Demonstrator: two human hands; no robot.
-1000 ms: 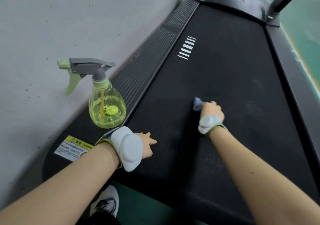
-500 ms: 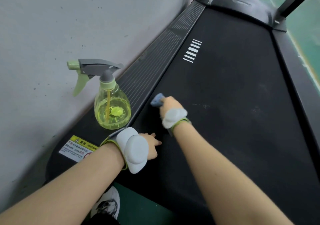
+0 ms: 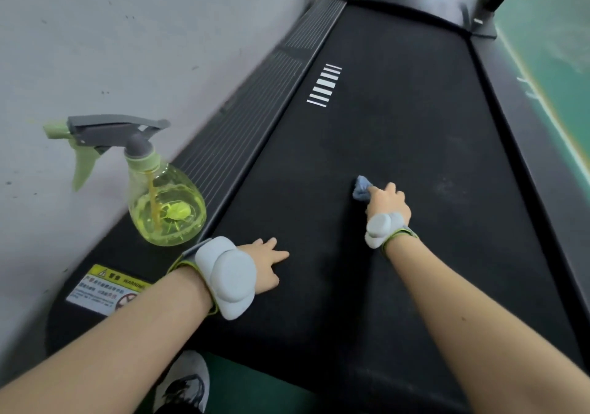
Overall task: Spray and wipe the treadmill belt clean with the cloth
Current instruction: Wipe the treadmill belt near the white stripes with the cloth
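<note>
Nearest, the left hand (image 3: 265,262) is laid flat and released on the treadmill belt (image 3: 399,132), bracing. Just beyond, on the side rail (image 3: 242,126), the spray bottle (image 3: 159,190) is stood upright, untouched. Farther along the belt, the right hand (image 3: 384,203) is clenched on the cloth (image 3: 360,187) — soft, light, easily bunched — pressed to the surface. It is probably best gripped as a wad, so that no edge is dragged loose.

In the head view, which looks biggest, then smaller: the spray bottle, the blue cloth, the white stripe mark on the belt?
1. spray bottle
2. white stripe mark
3. blue cloth, partly hidden under the right hand
</note>
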